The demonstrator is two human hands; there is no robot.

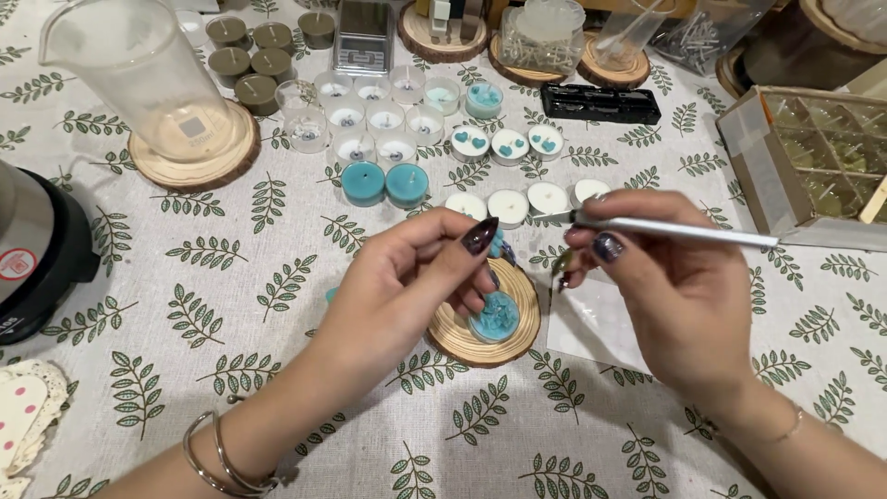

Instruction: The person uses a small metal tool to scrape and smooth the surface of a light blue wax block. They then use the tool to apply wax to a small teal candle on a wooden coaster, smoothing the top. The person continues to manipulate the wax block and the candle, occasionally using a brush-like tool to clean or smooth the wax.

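Over wooden coaster (462,340) — left hand (407,277) pinching small teal piece (497,244), right hand (674,286) clamped on metal tool (684,231); likely slip onto teal tealight (496,317) — marring wax.

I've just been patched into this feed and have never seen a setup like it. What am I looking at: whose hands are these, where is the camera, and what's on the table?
One head-worn camera looks down at a person's own bare hands. The left hand pinches something small and teal above a teal tealight on a round wooden coaster. The right hand holds a slim silver tool, its tip near the left fingers. On the leaf-print tablecloth stand rows of white, teal and olive tealights, a clear measuring jug and a divided box.
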